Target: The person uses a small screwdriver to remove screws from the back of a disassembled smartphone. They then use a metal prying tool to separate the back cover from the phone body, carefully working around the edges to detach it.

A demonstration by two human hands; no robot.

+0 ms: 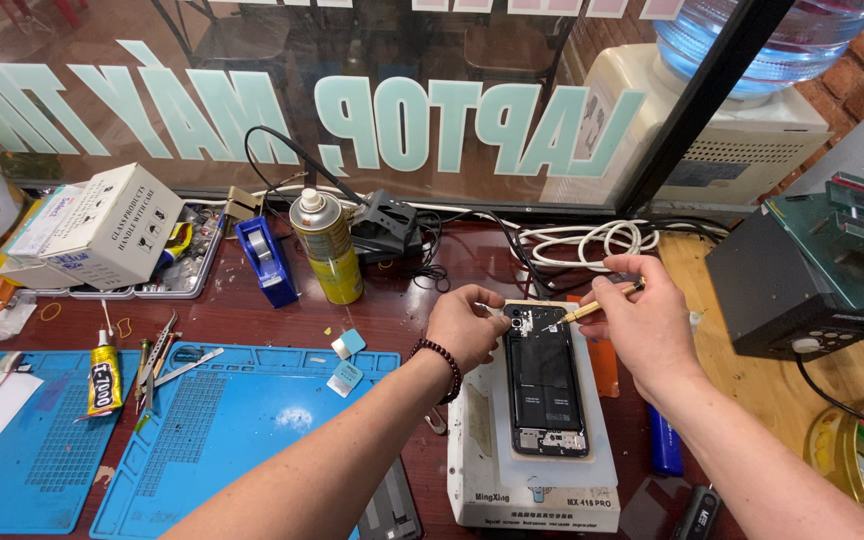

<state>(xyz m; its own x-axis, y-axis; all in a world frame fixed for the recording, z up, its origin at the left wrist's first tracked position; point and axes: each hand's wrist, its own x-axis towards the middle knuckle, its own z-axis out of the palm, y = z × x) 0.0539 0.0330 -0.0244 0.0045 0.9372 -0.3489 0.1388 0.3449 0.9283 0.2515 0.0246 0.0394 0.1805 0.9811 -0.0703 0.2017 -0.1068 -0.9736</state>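
Forearms reach in from below toward an opened phone (546, 382), its dark insides showing, lying flat on a white heating pad (537, 480). Left of the phone: a blue ribbed mat (222, 430), a glue tube (103, 375), a yellow spray can (329, 247). The left hand (467, 328) pinches the phone's top left corner. The right hand (642, 325) grips a slim brass-coloured tool (602, 303), its tip at the top edge. This looks like prying or scraping; steady, light pressure seems called for.
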